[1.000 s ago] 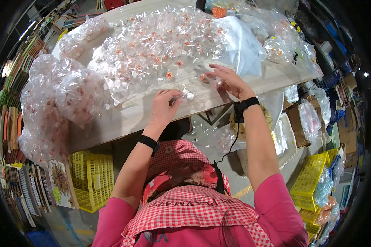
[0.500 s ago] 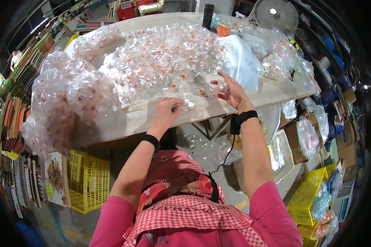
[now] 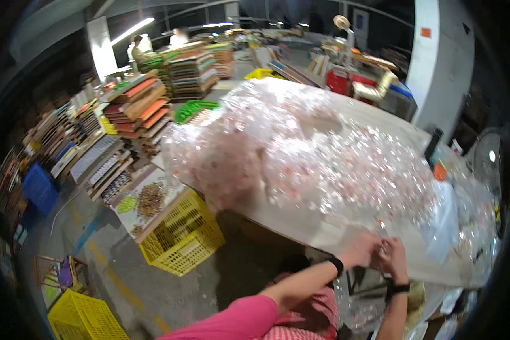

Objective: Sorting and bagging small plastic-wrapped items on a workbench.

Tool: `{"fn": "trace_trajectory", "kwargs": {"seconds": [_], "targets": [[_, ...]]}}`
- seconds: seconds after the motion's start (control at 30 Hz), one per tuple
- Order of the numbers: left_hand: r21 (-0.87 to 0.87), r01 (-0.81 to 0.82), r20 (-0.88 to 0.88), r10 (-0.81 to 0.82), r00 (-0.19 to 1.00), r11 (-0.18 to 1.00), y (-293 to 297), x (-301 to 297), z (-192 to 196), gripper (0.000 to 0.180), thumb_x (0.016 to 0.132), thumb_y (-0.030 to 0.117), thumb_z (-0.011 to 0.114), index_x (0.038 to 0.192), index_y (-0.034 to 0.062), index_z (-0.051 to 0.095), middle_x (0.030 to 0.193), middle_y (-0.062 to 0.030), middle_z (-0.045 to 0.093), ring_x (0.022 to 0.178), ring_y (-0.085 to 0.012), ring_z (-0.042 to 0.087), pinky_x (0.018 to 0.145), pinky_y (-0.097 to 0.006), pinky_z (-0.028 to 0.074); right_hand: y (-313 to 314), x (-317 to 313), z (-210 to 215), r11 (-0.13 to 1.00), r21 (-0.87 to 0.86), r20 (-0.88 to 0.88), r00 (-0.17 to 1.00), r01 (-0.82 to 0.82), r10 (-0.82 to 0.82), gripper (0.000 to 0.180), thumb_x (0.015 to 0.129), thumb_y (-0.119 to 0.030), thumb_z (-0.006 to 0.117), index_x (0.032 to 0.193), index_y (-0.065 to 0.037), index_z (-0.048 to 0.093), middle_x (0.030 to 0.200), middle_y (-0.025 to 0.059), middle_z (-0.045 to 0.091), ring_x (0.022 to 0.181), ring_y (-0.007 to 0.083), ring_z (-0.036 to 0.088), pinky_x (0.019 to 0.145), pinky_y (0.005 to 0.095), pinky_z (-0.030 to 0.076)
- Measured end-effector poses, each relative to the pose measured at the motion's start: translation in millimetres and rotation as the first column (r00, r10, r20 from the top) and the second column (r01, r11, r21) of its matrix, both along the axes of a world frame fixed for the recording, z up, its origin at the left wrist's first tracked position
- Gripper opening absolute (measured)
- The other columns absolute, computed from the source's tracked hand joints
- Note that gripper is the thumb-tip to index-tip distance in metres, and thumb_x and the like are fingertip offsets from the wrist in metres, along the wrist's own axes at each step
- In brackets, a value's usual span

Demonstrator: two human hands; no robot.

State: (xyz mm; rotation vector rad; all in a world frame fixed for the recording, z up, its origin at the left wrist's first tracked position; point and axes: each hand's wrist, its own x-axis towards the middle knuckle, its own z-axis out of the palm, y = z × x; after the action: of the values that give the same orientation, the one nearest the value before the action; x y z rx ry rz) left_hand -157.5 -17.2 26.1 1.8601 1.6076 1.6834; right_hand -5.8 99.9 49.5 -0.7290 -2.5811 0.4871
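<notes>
Hands meet at the near edge of the pale table (image 3: 323, 226); left hand (image 3: 361, 250) and right hand (image 3: 392, 256) touch, fingers curled around something small and clear, too blurred to name; beside them spreads a glossy heap of clear packets (image 3: 323, 158) flecked with orange; yellow crates (image 3: 181, 238) stand below.

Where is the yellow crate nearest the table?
In the head view, the yellow crate stands on the floor at the person's left, beside the table edge, below the heaped clear bags.
</notes>
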Motion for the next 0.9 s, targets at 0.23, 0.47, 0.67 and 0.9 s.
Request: {"fn": "trace_trajectory", "kwargs": {"seconds": [0.23, 0.47, 0.67, 0.9], "targets": [[-0.045, 0.044, 0.119, -0.039, 0.992, 0.998, -0.4, 6.4, -11.5, 0.024, 0.073, -0.007, 0.055, 0.095, 0.0005, 0.062, 0.091, -0.0157, 0.058, 0.085, -0.0330, 0.059, 0.076, -0.039, 0.048, -2.6, 48.2, -16.1, 0.989, 0.038, -0.052, 0.988, 0.144, -0.142, 0.033, 0.062, -0.007, 0.066, 0.095, -0.002, 0.065, 0.092, 0.0139, 0.063, 0.083, 0.0301, 0.062, 0.073, 0.0380, 0.048], [-0.051, 0.253, 0.122, -0.245, 0.962, 0.966, -17.4, 12.4, -13.5, 0.013, 0.080, -0.001, 0.055, 0.090, 0.0028, 0.062, 0.096, -0.0146, 0.058, 0.092, -0.0340, 0.058, 0.081, -0.041, 0.048, -10.6, 207.6, -19.3, 0.778, 0.023, -0.190, 0.767, 0.628, -0.613, 0.038, 0.069, -0.002, 0.066, 0.107, 0.002, 0.064, 0.099, 0.0088, 0.065, 0.092, 0.0205, 0.062, 0.081, 0.0338, 0.050], [0.013, 0.569, -0.129, -0.562, 0.817, 0.823, -45.4, -2.5, 3.0, 0.013, 0.079, 0.006, 0.066, 0.092, 0.0083, 0.067, 0.092, -0.0101, 0.064, 0.088, -0.0293, 0.063, 0.077, -0.037, 0.053, -2.0, 188.9, -30.5, 0.766, -0.090, 0.163, 0.768, 0.636, -0.619, 0.047, 0.078, -0.037, 0.067, 0.110, -0.002, 0.067, 0.110, 0.0196, 0.066, 0.103, 0.0351, 0.061, 0.090, 0.0431, 0.048], [-0.524, 0.737, -0.102, -0.891, 0.442, 0.426, -23.1, 61.2, -75.2, 0.015, 0.084, 0.013, 0.063, 0.096, 0.0083, 0.069, 0.094, -0.0121, 0.067, 0.088, -0.0317, 0.064, 0.079, -0.039, 0.053, -1.1, 201.3, -18.7, 0.645, -0.216, 0.522, 0.645, 0.733, -0.559, 0.056, 0.065, -0.033, 0.073, 0.116, -0.013, 0.067, 0.115, 0.0178, 0.066, 0.107, 0.0320, 0.062, 0.092, 0.0388, 0.049]]}}
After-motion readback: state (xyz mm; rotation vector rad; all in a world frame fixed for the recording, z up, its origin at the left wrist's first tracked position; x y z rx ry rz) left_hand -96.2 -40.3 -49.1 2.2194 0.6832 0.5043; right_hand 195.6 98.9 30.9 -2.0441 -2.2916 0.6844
